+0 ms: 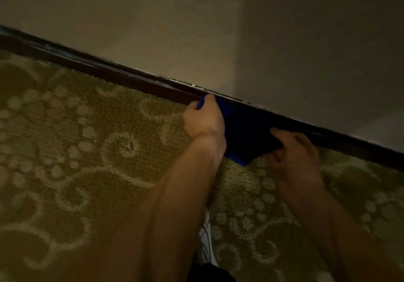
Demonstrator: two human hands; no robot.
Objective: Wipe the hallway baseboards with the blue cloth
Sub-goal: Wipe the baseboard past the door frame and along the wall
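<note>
A dark wooden baseboard (122,78) runs diagonally from the upper left down to the right edge, where the beige wall meets the carpet. The blue cloth (244,128) is spread flat against the baseboard at mid-frame. My left hand (204,117) grips the cloth's left end, fingers curled over its top edge. My right hand (295,148) holds the cloth's right side, with the thumb lying on top of the fabric. A lower corner of the cloth hangs onto the carpet between my wrists.
Olive carpet (87,150) with a pale floral pattern covers the floor below the baseboard. The plain beige wall (196,30) rises above it. A white shoe (205,238) shows between my forearms near the bottom.
</note>
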